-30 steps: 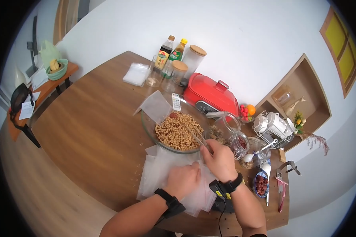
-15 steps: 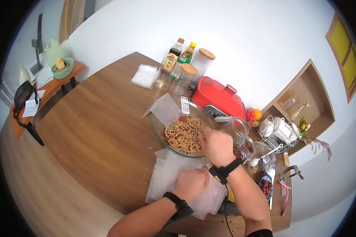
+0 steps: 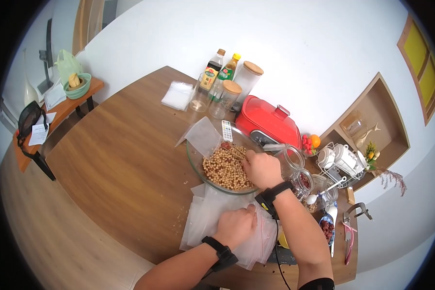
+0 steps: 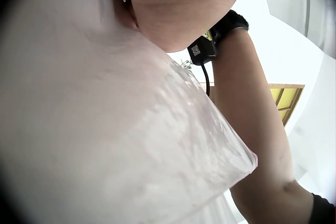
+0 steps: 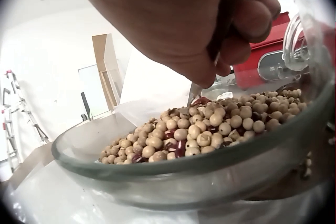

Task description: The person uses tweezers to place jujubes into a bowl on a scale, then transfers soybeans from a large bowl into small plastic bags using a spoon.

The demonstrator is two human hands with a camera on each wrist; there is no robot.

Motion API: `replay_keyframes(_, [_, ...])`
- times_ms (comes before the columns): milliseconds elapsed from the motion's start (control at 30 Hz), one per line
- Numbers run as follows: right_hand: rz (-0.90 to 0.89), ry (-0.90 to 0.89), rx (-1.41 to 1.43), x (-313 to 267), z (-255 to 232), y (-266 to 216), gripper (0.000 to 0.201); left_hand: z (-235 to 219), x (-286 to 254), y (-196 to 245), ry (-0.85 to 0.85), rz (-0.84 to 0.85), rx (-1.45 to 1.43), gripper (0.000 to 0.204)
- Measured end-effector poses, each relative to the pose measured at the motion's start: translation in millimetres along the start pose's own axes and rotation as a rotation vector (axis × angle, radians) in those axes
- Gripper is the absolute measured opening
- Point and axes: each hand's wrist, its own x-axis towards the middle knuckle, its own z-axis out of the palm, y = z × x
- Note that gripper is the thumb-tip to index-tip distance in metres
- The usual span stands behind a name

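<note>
A large glass bowl (image 5: 157,170) holds pale beans (image 3: 224,170) with some dark red ones among them. At its far side lies a reddish, date-like piece (image 3: 225,145). Over the bowl, my right hand (image 3: 262,170) pinches thin metal tweezers (image 3: 238,152), their tips reaching down toward that piece. My left hand (image 3: 236,226) is curled at the near side of the bowl, gripping a clear plastic bag (image 4: 131,129); its fingertips are mostly hidden. More flat plastic bags (image 3: 203,208) lie beneath it. Another clear bag (image 3: 204,136) leans over the bowl's left rim.
Behind the bowl are a remote control (image 3: 226,130) and a red electric cooker (image 3: 269,120). Open glass jars (image 3: 302,181) crowd the right, beside a patterned dish of red dates (image 3: 326,229) and pink-handled scissors (image 3: 349,241). Sauce bottles (image 3: 212,70) and lidded jars stand at the back.
My right hand has moved forward and left with the tweezers, from the bowl's near right rim to over the beans. The left hand has stayed on the bags. The head view has shifted slightly.
</note>
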Motion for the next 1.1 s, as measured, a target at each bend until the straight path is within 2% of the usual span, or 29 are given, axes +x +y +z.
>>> replay_keyframes(333, [0.031, 0.032, 0.142, -2.8, 13.1, 17.1, 0.027, -1.0, 0.1, 0.1, -0.010, 0.002, -0.002, 0.019])
replay_keyframes(433, [0.066, -0.003, 0.194, -3.9, 9.2, 22.1, 0.026, -0.1, 0.1, 0.0, -0.003, 0.003, -0.008, 0.018])
replay_keyframes(633, [0.179, 0.054, 0.351, -13.8, 1.9, 36.6, 0.025, -1.0, -0.1, 2.1, -0.005, -0.012, -0.013, 0.017])
replay_keyframes(767, [0.175, 0.114, 0.419, -28.3, -12.8, 42.5, 0.026, -0.1, -0.5, 1.7, 0.000, -0.008, -0.011, 0.017])
replay_keyframes(900, [0.167, 0.161, 0.469, -72.2, -41.1, 41.7, 0.024, -0.2, -0.6, 1.8, -0.016, -0.036, 0.013, 0.017])
replay_keyframes(967, [0.230, 0.154, 0.515, -110.0, -64.6, 39.6, 0.023, -1.0, -0.3, 4.0, -0.044, -0.056, 0.035, 0.016])
replay_keyframes(1000, [0.191, 0.188, 0.505, -131.0, -72.9, 44.1, 0.021, -4.3, 0.9, 4.8, -0.061, -0.062, 0.046, 0.016])
replay_keyframes(1100, [0.290, 0.230, 0.506, -203.7, -105.1, 49.8, 0.018, -3.9, 0.9, 4.1, -0.063, -0.026, 0.066, 0.018])
